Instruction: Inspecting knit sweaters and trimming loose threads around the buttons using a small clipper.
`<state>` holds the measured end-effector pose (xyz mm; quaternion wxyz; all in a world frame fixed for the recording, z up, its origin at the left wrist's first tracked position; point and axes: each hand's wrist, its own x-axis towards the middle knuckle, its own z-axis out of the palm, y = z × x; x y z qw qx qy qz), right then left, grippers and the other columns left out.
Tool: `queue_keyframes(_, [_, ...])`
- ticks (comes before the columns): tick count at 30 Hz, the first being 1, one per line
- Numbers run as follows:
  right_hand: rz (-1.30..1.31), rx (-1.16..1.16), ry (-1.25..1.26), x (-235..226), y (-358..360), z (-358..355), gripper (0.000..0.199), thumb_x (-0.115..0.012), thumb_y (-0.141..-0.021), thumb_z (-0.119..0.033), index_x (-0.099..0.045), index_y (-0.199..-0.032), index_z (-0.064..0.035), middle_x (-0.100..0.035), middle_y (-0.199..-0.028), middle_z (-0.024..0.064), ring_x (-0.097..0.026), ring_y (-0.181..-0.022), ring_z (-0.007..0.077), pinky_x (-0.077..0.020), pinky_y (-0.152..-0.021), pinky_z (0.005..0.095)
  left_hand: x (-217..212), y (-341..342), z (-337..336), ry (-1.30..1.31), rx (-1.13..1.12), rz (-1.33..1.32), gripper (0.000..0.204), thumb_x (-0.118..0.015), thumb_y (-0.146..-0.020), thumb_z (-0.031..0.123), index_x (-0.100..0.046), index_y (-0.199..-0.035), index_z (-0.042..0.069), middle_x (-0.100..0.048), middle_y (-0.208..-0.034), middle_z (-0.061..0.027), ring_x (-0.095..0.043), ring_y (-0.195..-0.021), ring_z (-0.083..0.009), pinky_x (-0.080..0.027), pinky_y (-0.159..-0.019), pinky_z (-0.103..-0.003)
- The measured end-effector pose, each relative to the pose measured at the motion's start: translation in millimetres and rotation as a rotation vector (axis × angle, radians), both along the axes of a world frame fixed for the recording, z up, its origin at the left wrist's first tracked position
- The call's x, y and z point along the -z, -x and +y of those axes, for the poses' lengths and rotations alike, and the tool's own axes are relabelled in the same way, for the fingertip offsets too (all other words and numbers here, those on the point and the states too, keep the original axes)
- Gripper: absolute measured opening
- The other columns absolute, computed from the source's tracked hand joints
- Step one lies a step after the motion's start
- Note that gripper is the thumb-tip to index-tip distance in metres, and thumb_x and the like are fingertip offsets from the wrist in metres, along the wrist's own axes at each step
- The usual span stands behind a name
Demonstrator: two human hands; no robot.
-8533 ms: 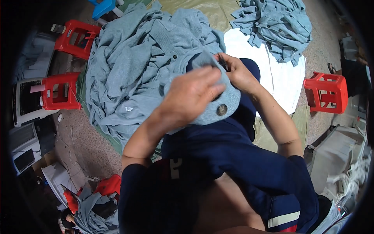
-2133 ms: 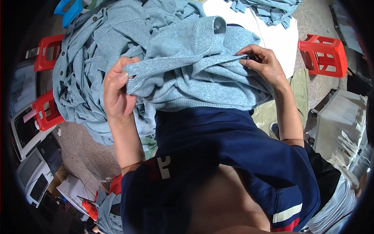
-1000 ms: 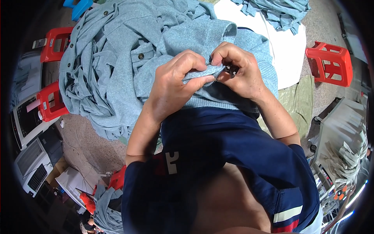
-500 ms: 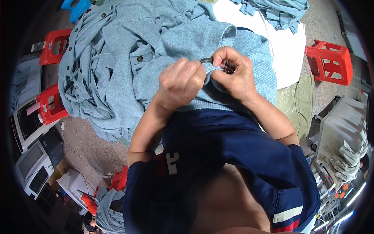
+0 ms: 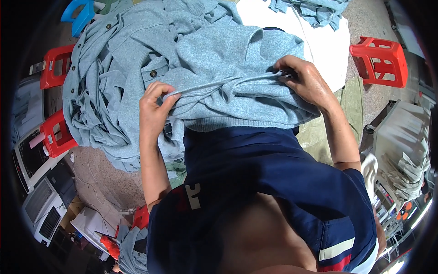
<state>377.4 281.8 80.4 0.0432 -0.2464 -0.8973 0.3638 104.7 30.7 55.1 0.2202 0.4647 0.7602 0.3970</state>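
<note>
A light blue knitted garment (image 5: 246, 107) lies across my lap, its ribbed hem toward me. My left hand (image 5: 154, 109) pinches one end of a folded edge of it between thumb and fingers. At the other end of that edge, my right hand (image 5: 306, 84) grips the knit, fingers curled. Something small and dark shows under the right fingers; its kind is mostly hidden. Between the hands the edge is drawn out, with folds hanging in the middle. Beside my left hand, a dark button (image 5: 153, 73) shows on a buttoned knit in the pile.
A big heap of blue knitwear (image 5: 105, 68) spreads left and ahead. White sheeting (image 5: 326, 59) lies right of it, with more knits (image 5: 319, 11) on top. Red stools stand left (image 5: 57, 66) and right (image 5: 381, 61). A blue stool (image 5: 77, 16) is at the far left. A wheeled cart (image 5: 397, 137) stands right.
My hands have moved apart, the left to the left and down, the right to the right. The edge bunched between them is now stretched out. The view has shifted slightly.
</note>
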Motion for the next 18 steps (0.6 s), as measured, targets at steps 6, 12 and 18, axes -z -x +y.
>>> queue_keyframes(6, [0.591, -0.123, -0.382, -26.5, 11.4, -12.2, 0.025, -0.070, -0.069, 0.003, -0.063, -0.091, -0.0038, -0.061, -0.090, 0.0082, -0.063, -0.077, 0.0215, -0.0514, -0.062, 0.0316, -51.3, -11.2, 11.7, -0.188, -0.013, -0.994, 0.014, -0.071, -0.079, 0.011, -0.061, -0.082, 0.002, -0.058, -0.080, -0.0016, -0.052, -0.075, -0.0087, -0.040, -0.069, -0.022])
queue_keyframes(12, [0.950, -0.271, -0.388, -37.9, 48.6, -50.4, 0.017, -0.073, -0.067, -0.004, -0.063, -0.080, -0.0024, -0.057, -0.077, 0.0073, -0.059, -0.066, 0.0196, -0.0485, -0.051, 0.0281, -85.4, -67.2, 68.4, -0.084, 0.111, -0.803, 0.018, -0.068, -0.088, 0.016, -0.065, -0.095, 0.000, -0.055, -0.075, 0.0059, -0.045, -0.068, -0.0020, -0.036, -0.060, -0.019])
queue_keyframes(18, [0.850, -0.246, -0.330, -27.8, 54.1, -53.6, 0.020, -0.073, -0.065, -0.001, -0.061, -0.081, -0.0020, -0.057, -0.079, 0.0078, -0.059, -0.066, 0.0195, -0.0477, -0.052, 0.0290, -76.3, -73.6, 63.2, -0.169, 0.104, -0.802, 0.016, -0.070, -0.086, 0.009, -0.064, -0.096, -0.001, -0.055, -0.083, 0.0053, -0.044, -0.069, -0.0017, -0.038, -0.060, -0.019])
